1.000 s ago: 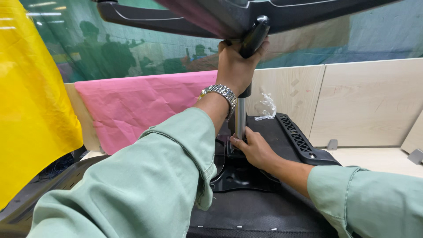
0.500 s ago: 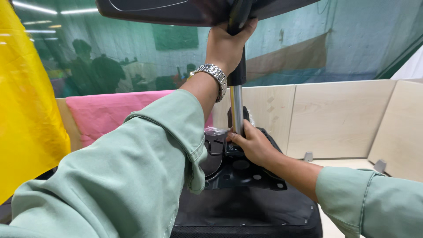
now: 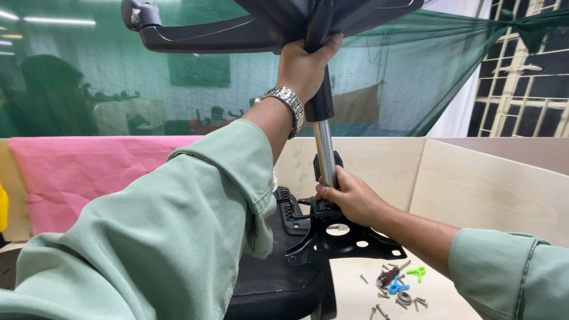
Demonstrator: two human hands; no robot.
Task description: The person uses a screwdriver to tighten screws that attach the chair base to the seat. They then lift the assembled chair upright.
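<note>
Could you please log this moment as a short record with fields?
left hand: gripping the black top of the gas cylinder, just under the chair base
right hand: wrapped round the cylinder's lower end, at the black seat plate
cylinder: upright, chrome shaft showing between the hands
seat: black, lying upside down under the plate
table: pale wood, with loose screws, a blue key and a green key
backdrop: pink cloth, green netting
</note>
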